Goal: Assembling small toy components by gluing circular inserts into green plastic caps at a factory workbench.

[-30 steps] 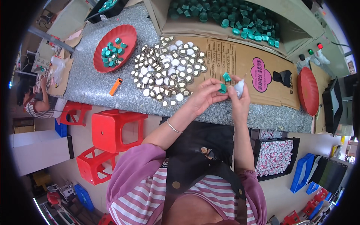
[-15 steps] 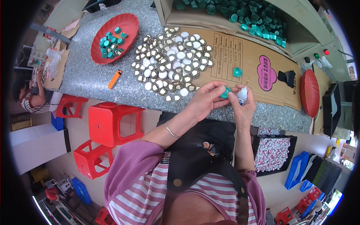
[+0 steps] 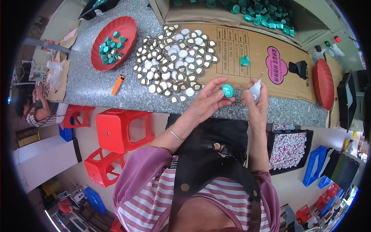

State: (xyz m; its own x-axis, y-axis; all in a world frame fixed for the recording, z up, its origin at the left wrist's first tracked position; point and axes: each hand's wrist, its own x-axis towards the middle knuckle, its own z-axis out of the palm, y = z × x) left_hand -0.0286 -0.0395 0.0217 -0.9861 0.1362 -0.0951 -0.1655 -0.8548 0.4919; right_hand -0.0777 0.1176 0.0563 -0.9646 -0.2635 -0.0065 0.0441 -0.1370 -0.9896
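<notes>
Between the thumb and fingers of my left hand (image 3: 205, 103) is a green fluted cap (image 3: 228, 91), its round face turned up. My right hand (image 3: 257, 110) is closed around a small white squeeze bottle (image 3: 254, 91) with a thin needle tip pointing up and away. A narrow gap separates the right fingertips from the cap. Beyond the hands, a loose green cup-shaped cap (image 3: 245, 60) lies on the flattened cardboard (image 3: 293, 88). Left of it spreads a pile of round metal-edged caps (image 3: 170, 73), many with white or cream faces showing.
A red scalloped dish (image 3: 132, 31) of green caps stands far left, with an orange lighter (image 3: 118, 85) nearer. At the back, an open cabinet (image 3: 216, 18) holds many green caps. Another red dish (image 3: 324, 84) leans at right. Red stools (image 3: 109, 132) stand left below the counter.
My hands have drawn apart; the right one has come off the green cap, still holding the bottle. The cap now shows its round face. The view has shifted slightly.
</notes>
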